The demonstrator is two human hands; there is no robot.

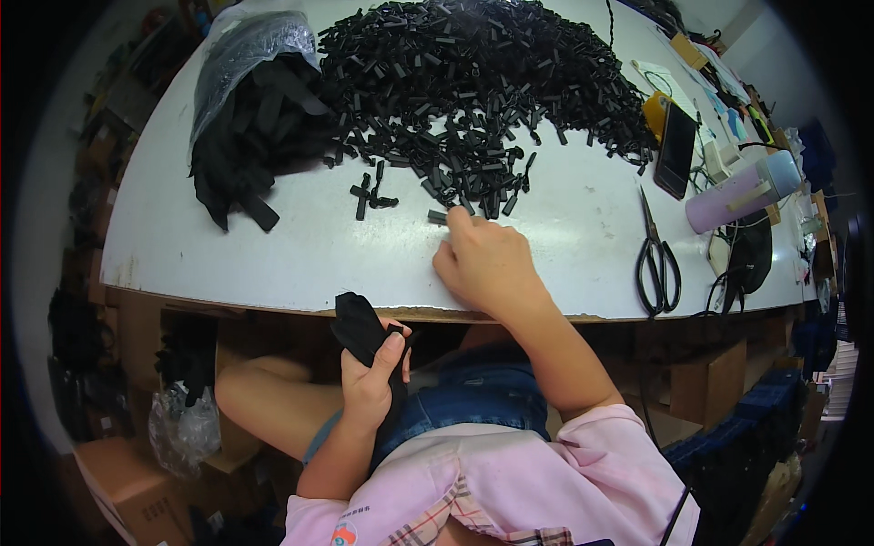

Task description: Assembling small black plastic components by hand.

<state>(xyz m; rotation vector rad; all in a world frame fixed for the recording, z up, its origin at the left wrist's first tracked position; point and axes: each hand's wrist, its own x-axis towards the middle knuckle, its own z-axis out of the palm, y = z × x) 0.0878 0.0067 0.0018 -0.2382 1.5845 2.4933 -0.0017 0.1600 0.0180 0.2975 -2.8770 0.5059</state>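
Note:
Below the table's front edge, my left hand (369, 387) is closed around a bundle of black fabric strips (358, 326), its thumb pressed on top near a small dark bit. My right hand (492, 262) reaches over the white tabletop with its fingers curled down at the near edge of a heap of small black plastic clips (473, 64). One small black clip (437, 217) shows beside its fingertips; what lies under the fingers is hidden. A few loose clips (362, 202) sit to the left of that hand.
A plastic bag (259, 41) spills black strips (255, 136) at the left. To the right are black-handled scissors (655, 259), a phone (675, 150), a lilac bottle (737, 196) and thin cables. Cardboard boxes (137, 491) stand below the table.

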